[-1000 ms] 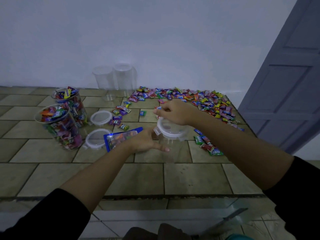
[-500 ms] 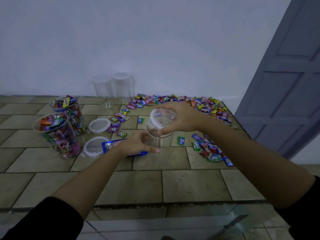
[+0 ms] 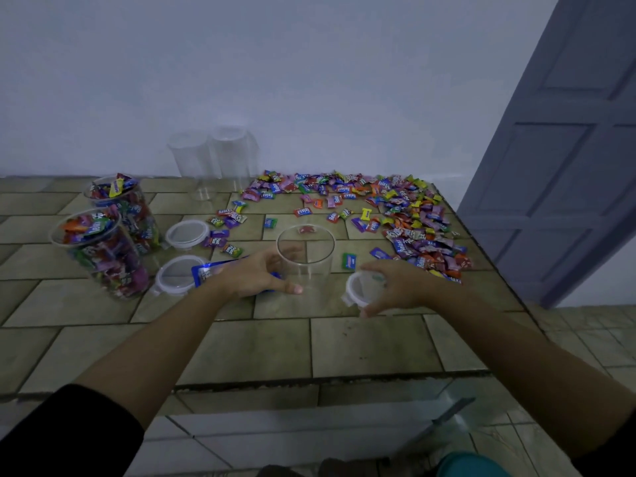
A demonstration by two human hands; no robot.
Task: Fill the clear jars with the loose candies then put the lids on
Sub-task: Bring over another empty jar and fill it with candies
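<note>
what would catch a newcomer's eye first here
The bright spread of loose candies over the far right of the tiled counter stands out first. At the left stand two filled jars, open-topped. In the middle, the left hand holds an empty clear jar, and the right hand holds a white-rimmed lid just to the jar's right.

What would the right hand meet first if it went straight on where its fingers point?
Probably the empty jar beside it; the lid in the right hand would touch first. Depth is unclear.
</note>
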